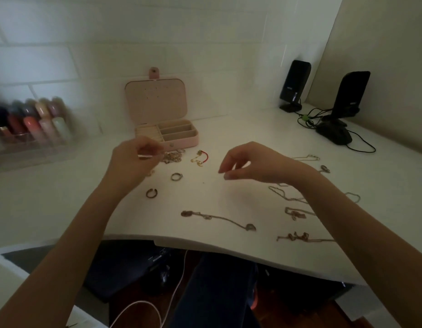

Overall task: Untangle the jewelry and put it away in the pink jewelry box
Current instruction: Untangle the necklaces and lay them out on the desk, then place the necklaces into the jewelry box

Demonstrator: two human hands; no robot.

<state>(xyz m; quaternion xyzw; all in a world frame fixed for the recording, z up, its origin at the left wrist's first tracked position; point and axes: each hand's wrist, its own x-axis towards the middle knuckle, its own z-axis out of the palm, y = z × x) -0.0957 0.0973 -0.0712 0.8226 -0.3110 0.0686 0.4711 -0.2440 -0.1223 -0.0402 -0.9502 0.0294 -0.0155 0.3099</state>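
The pink jewelry box (181, 142) stands open at the back of the white desk (229, 192), lid up, its compartments bare. Just in front of it lies a tangle of gold chains (173, 157). My left hand (132, 159) hovers at the tangle's left edge, fingers curled, and seems to pinch a thin strand leading from it. My right hand (250, 163) hangs above the desk's middle with loosely curled fingers and holds nothing. A red-cord bracelet (200, 156) and two rings (176, 176) (151, 192) lie between the hands.
A long chain with pendants (217, 218) lies near the front edge. Several more chains (293, 197) are spread under my right forearm. Nail polish bottles in a rack (30, 124) stand at the left. Two black speakers (294, 86) and a mouse (334, 133) with cables stand at the back right.
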